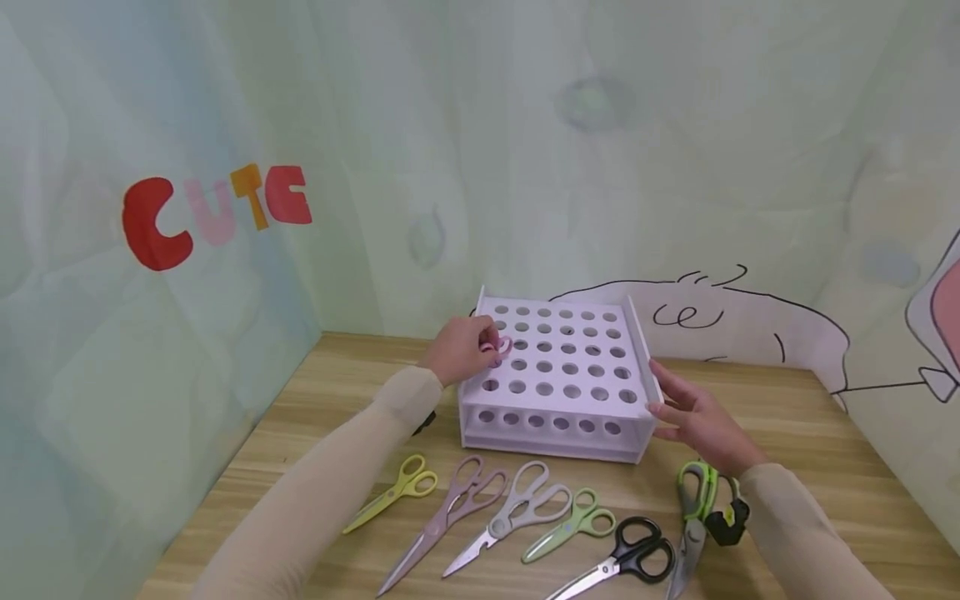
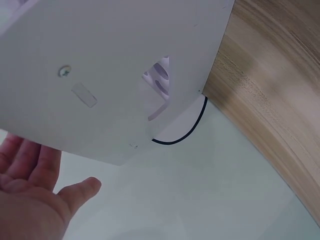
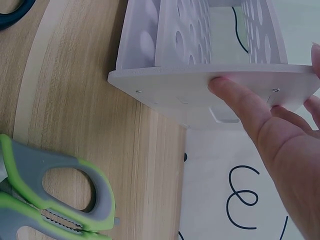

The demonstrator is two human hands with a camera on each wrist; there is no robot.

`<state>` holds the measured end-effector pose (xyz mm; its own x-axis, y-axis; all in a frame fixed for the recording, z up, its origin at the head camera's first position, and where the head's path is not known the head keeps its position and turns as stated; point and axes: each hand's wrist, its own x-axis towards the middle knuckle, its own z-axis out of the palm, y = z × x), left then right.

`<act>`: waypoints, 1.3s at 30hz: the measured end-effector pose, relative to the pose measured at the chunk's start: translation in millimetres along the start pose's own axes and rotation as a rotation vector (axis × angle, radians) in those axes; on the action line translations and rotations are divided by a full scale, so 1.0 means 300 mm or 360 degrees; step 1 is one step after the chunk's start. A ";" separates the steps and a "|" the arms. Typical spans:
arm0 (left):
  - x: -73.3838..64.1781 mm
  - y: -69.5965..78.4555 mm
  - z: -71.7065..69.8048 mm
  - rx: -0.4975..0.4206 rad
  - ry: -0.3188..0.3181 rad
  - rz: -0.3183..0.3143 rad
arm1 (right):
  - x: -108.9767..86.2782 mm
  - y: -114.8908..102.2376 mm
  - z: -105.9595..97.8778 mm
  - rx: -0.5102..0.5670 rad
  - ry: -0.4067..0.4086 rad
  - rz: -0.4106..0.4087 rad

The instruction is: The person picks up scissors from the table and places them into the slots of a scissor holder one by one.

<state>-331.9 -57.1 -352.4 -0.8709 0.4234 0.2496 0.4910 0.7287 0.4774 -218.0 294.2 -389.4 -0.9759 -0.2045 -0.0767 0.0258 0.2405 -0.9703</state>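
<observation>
My left hand (image 1: 463,346) reaches over the left side of a white rack (image 1: 555,408) with rows of round holes. Its fingers pinch pink scissors (image 1: 506,347) by the handles at the left column; the blades are out of sight. In the left wrist view the left hand (image 2: 30,195) has fingertips hidden behind the rack's side panel (image 2: 115,105), and one finger sticks out. Against the rack's right side panel my right hand (image 1: 705,425) rests with extended fingers. In the right wrist view a fingertip (image 3: 222,86) presses near the panel's edge.
On the wooden table before the rack lie yellow scissors (image 1: 390,497), mauve scissors (image 1: 437,527), white scissors (image 1: 501,525), light green scissors (image 1: 558,537) and black scissors (image 1: 626,560). Green-grey scissors (image 1: 693,533) lie near the right forearm. A printed cloth (image 1: 420,167) hangs behind.
</observation>
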 end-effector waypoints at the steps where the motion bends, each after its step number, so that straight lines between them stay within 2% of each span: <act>1: -0.001 0.000 -0.001 -0.0006 -0.0002 0.0002 | 0.001 0.001 0.000 0.0001 -0.0001 0.0008; 6: -0.006 -0.002 -0.014 -0.0103 0.0024 0.0047 | 0.006 0.006 -0.001 -0.0005 0.0006 0.0015; 9: -0.009 -0.007 -0.026 -0.0132 0.0085 0.0124 | 0.009 0.008 -0.001 0.0001 -0.0003 0.0004; 13: -0.019 -0.015 -0.045 -0.0098 0.0177 0.0195 | 0.013 0.007 -0.003 -0.0013 -0.0003 0.0001; 18: -0.056 -0.013 -0.080 -0.0124 0.0256 0.0166 | 0.012 0.002 -0.008 -0.0026 -0.0015 -0.0006; 23: -0.112 -0.015 -0.097 -0.0184 0.0257 0.0101 | 0.006 0.002 -0.021 -0.0021 -0.0025 -0.0026; 28: -0.190 -0.037 -0.095 -0.0147 0.0160 -0.0023 | 0.004 0.006 -0.036 -0.0034 -0.0034 -0.0033; 39: -0.344 -0.086 -0.065 -0.0099 -0.0242 -0.0165 | -0.014 0.002 -0.048 -0.0084 -0.0022 -0.0008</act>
<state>-255.1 -130.2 -374.2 -0.9013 0.4278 0.0683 0.3926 0.7399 0.5463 -217.0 308.7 -386.3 -0.9728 -0.2191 -0.0755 0.0092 0.2891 -0.9573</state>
